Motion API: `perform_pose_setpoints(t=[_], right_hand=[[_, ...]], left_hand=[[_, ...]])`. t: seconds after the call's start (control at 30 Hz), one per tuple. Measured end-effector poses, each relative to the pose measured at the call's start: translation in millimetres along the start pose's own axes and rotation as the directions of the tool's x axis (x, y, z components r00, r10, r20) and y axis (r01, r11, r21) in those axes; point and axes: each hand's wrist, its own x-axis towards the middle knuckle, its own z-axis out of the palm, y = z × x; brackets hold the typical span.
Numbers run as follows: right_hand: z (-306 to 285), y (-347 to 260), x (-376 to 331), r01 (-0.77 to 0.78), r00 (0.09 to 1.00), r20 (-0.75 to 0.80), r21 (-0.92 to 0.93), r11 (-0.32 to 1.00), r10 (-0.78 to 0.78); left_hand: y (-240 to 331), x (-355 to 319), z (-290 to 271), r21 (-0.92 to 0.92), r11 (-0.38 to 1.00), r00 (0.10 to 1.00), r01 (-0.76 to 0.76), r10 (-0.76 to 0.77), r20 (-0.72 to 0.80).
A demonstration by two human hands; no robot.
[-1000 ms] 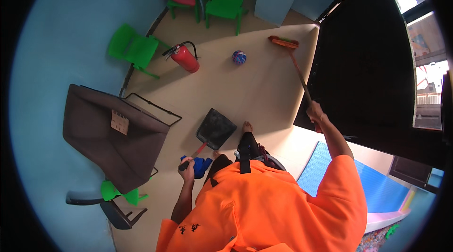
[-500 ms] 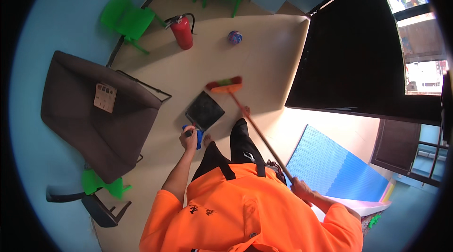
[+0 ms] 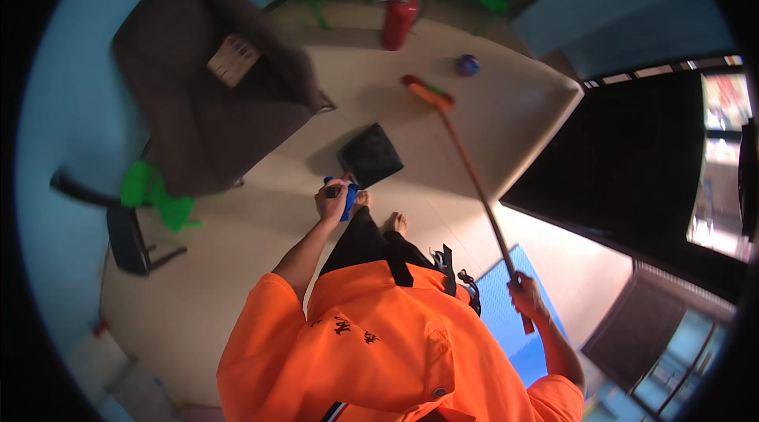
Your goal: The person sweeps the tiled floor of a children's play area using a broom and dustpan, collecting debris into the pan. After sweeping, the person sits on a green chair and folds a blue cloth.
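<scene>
Your left hand (image 3: pixel 328 204) had its fingers clamped on the handle of the black dustpan (image 3: pixel 373 156), with a blue cloth (image 3: pixel 350 201) bunched against the same hand, while your right hand (image 3: pixel 525 295) had its fingers wrapped round the broom (image 3: pixel 477 185) near the top of its stick. The dustpan was out over the floor (image 3: pixel 277 264), well inside its edges and just ahead of your bare feet (image 3: pixel 398 223); whether its lip met the floor could not be told. The broom head (image 3: pixel 431 96), blurred, stood farther out, toward the floor's far right corner, clearly apart from the dustpan. With that gap, a hasty sweep could have scattered dirt past the lip, and a lip tipped up could have let it slip beneath. The blue and pink ball (image 3: pixel 467 65) lay near the broom head, so a wide stroke could have sent it rolling; the red fire extinguisher (image 3: pixel 400 22), upright toward the floor's far edge, could have been knocked over by a longer one. Because your right hand gripped so near the stick's end, the head could have twisted on a hard push. The cloth, crowding your left grip, could have loosened it or dropped by your feet.
</scene>
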Motion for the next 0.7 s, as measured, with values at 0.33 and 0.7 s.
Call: perform_pose_setpoints(t=[0.33, 0.7], right_hand=[[-5.1, 78.7, 90.0, 0.392, 0.919, 0.209, -0.41, 0.823, -0.333], [94.5, 93.4, 128.4, 0.754, 0.649, 0.367, -0.428, 0.498, -0.667]], left_hand=[[-13.8, -172.8, -117.0, -0.095, 0.994, 0.879, 0.052, -0.091, -0.467], [-89.6, -323.8, -191.8, -0.251, 0.925, 0.556, 0.285, -0.373, -0.743]])
